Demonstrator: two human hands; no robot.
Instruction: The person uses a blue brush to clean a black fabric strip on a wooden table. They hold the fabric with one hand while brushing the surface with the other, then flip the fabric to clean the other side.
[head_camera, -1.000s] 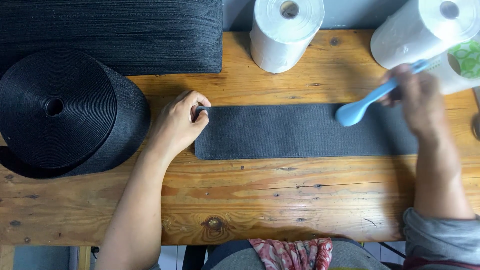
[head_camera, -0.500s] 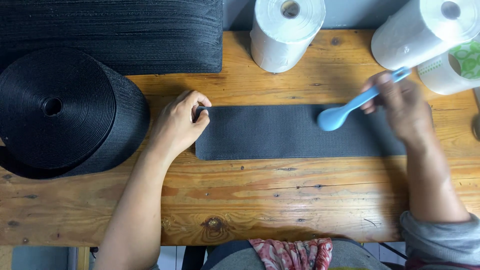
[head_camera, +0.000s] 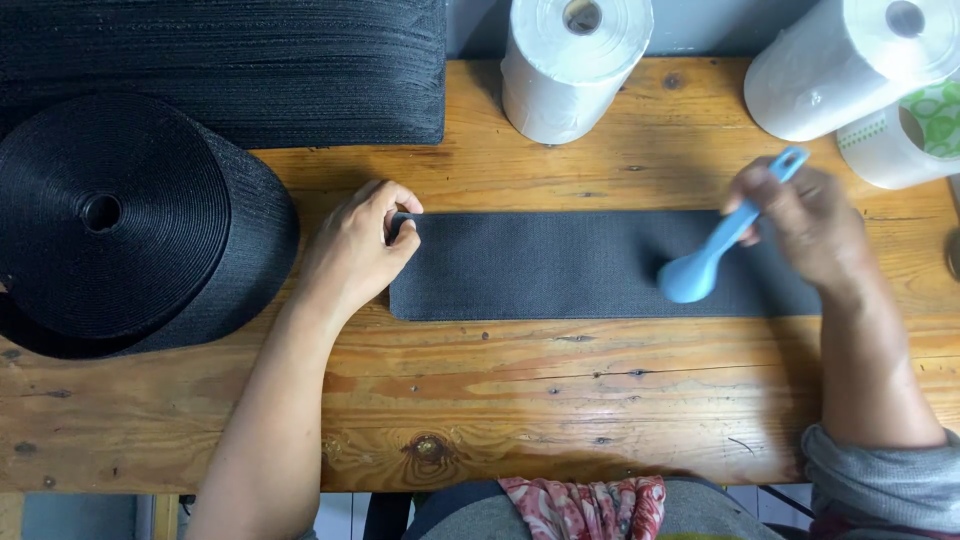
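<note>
A flat strip of dark grey fabric (head_camera: 540, 265) lies across the middle of the wooden table (head_camera: 520, 400). My left hand (head_camera: 355, 250) pinches the strip's upper left corner and pins that end down. My right hand (head_camera: 805, 225) holds a light blue plastic spoon-shaped tool (head_camera: 705, 255) by its handle. The tool's rounded head rests on the right part of the strip.
A big roll of black webbing (head_camera: 120, 225) stands at the left, with a stack of black webbing (head_camera: 220, 60) behind it. Two white plastic rolls (head_camera: 575, 60) (head_camera: 850, 60) and a green-patterned roll (head_camera: 915, 135) stand along the back edge.
My right hand has drawn the blue tool leftward and a little toward me along the strip. My left hand has stayed at the strip's left end.
</note>
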